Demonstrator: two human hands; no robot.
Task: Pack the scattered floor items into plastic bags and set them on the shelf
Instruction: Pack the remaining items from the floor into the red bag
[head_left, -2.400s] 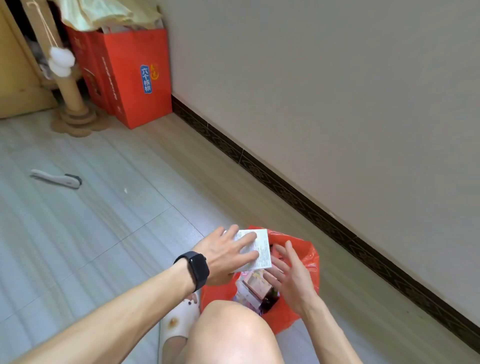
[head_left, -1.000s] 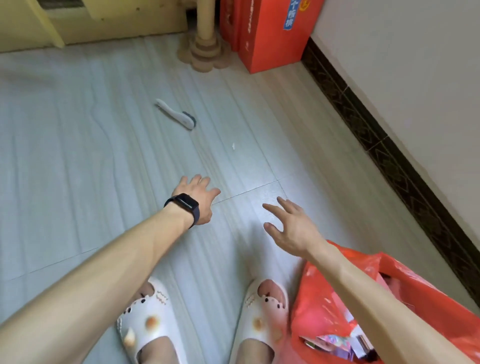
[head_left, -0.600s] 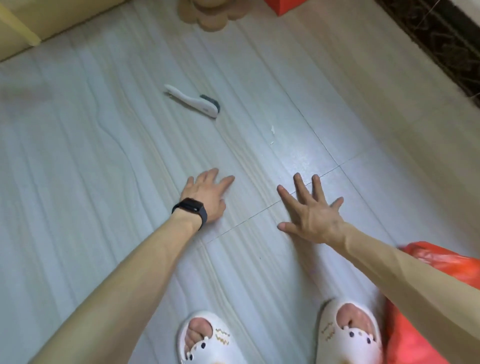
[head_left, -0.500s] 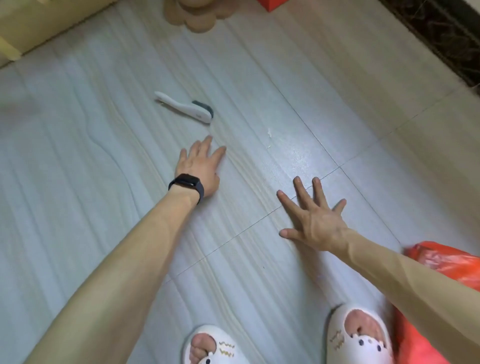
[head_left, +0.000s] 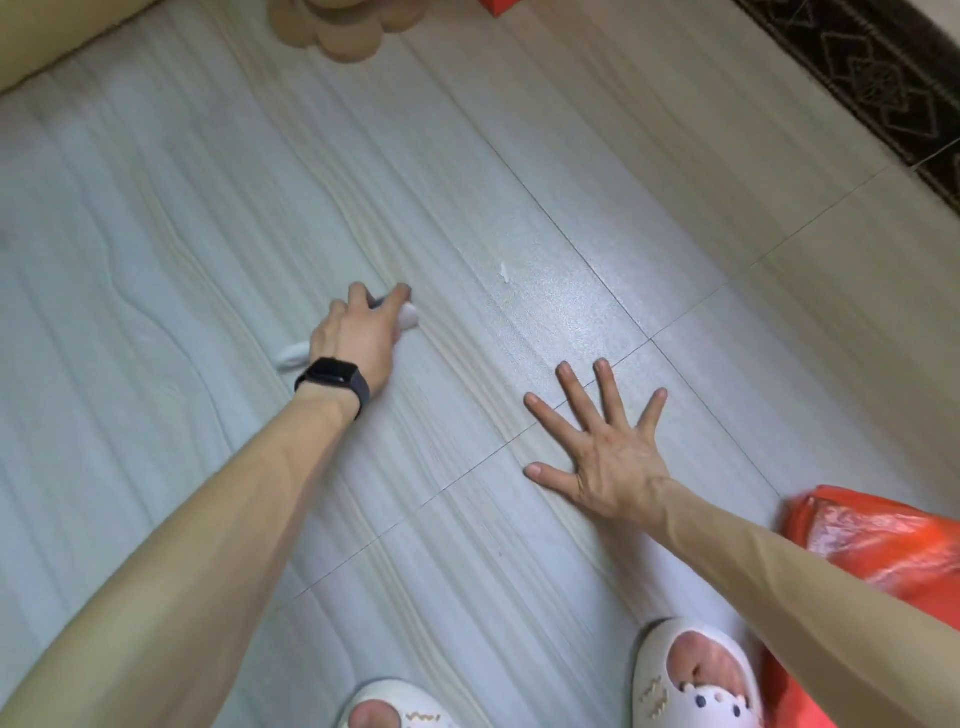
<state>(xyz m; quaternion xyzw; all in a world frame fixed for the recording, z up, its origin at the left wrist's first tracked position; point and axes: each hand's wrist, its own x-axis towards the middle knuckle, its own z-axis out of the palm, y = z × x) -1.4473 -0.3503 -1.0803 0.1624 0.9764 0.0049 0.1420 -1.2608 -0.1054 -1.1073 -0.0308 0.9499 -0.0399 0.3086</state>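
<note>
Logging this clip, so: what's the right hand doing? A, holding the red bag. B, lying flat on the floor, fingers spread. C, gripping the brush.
B: the right hand lies flat on the floor, fingers spread; the left hand curls over the brush.

The floor (head_left: 208, 208) is laid in large pale grey tiles with a wavy wood-like grain, split by thin dark grout lines (head_left: 587, 280) that cross near the middle. A small white speck (head_left: 503, 271) lies on one tile. Along the upper right runs a dark skirting (head_left: 872, 83) with a diamond pattern. At the top edge sits a tan, scalloped cardboard base (head_left: 337, 31), and just beside it a red corner (head_left: 501, 6) — the rest is cut off. A yellowish wooden edge (head_left: 52, 41) fills the top left. Two white slippers (head_left: 654, 675) show at the bottom, toes peeking through — the right one carries small squiggles and dots. A black watch (head_left: 332, 375) bands one wrist.
</note>
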